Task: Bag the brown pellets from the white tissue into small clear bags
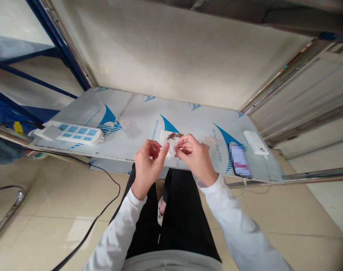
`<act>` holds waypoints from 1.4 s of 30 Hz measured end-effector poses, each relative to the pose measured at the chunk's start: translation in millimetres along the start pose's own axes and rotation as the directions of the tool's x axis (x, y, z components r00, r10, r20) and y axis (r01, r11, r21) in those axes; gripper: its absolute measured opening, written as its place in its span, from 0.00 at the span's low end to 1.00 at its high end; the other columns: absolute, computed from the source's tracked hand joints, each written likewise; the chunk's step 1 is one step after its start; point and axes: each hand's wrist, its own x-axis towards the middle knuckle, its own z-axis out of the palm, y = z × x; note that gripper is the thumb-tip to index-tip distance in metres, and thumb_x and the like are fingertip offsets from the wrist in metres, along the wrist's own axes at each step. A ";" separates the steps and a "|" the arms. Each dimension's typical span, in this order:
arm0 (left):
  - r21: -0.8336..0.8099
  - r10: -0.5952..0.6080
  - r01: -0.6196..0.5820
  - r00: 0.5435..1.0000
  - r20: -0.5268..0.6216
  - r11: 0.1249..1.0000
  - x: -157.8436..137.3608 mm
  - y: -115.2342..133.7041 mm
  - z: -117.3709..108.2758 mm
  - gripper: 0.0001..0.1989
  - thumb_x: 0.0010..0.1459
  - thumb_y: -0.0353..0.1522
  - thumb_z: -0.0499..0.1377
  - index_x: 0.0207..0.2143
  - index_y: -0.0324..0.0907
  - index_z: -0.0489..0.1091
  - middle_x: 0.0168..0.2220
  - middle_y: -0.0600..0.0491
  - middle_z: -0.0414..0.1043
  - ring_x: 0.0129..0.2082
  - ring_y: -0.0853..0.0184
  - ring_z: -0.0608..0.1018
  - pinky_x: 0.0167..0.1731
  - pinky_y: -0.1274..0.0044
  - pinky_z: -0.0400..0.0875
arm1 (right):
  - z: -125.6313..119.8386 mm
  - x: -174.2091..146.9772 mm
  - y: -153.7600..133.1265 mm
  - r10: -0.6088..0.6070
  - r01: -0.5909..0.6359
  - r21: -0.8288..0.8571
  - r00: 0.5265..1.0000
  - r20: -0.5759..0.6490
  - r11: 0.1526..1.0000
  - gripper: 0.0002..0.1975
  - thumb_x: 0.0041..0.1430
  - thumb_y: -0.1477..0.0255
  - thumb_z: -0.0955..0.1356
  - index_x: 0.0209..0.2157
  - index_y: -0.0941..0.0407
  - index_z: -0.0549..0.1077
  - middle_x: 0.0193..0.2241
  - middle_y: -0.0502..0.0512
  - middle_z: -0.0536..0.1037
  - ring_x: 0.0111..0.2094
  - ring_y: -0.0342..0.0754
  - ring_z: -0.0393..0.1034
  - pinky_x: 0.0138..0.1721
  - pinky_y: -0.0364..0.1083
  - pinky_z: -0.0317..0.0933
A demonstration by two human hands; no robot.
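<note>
A small, see-through plastic bag [167,136] lies at the front edge of the shelf, between my hands. Small dark brown pieces [175,136], thin like screws, show at its far end; their exact kind is too small to tell. My left hand [151,162] is closed at the bag's left side, the thumb pressed along its near corner. From the right, my right hand [196,155] pinches the near part of the bag between thumb and forefinger. The other fingers of both hands are curled in.
On the left of the film-covered shelf [143,109] lies a white power strip [78,133]. A clear bag [131,130] lies left of centre, another [213,147] right of my hands. Further right are a phone [239,160] with a cable and a white power bank [255,142].
</note>
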 end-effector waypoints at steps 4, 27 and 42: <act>-0.048 -0.025 0.034 0.982 0.185 0.998 -8.7 7.5 6.4 0.13 0.56 0.42 0.58 0.30 0.41 0.72 0.26 0.53 0.76 0.25 0.69 0.77 0.29 0.80 0.70 | 2.6 -13.7 -0.5 -0.018 0.020 -0.073 1.000 0.024 0.997 0.03 0.58 0.73 0.65 0.31 0.54 0.70 0.27 0.50 0.77 0.28 0.45 0.75 0.32 0.43 0.67; 0.245 -0.013 -0.061 0.957 0.290 0.968 -29.2 15.0 11.8 0.06 0.52 0.30 0.58 0.32 0.44 0.75 0.26 0.50 0.78 0.26 0.63 0.79 0.29 0.73 0.70 | 7.1 -32.0 19.5 -0.012 0.068 -0.516 0.994 0.113 0.854 0.13 0.59 0.78 0.65 0.43 0.56 0.76 0.37 0.58 0.76 0.33 0.49 0.73 0.37 0.46 0.65; 0.057 0.147 -0.209 0.831 0.537 0.976 -13.8 -25.6 25.2 0.10 0.49 0.27 0.60 0.36 0.42 0.65 0.33 0.51 0.74 0.34 0.63 0.77 0.34 0.74 0.71 | 6.5 -19.4 17.5 -0.057 0.100 -0.303 0.987 0.150 0.948 0.03 0.55 0.72 0.69 0.31 0.54 0.77 0.28 0.50 0.69 0.29 0.43 0.66 0.33 0.43 0.60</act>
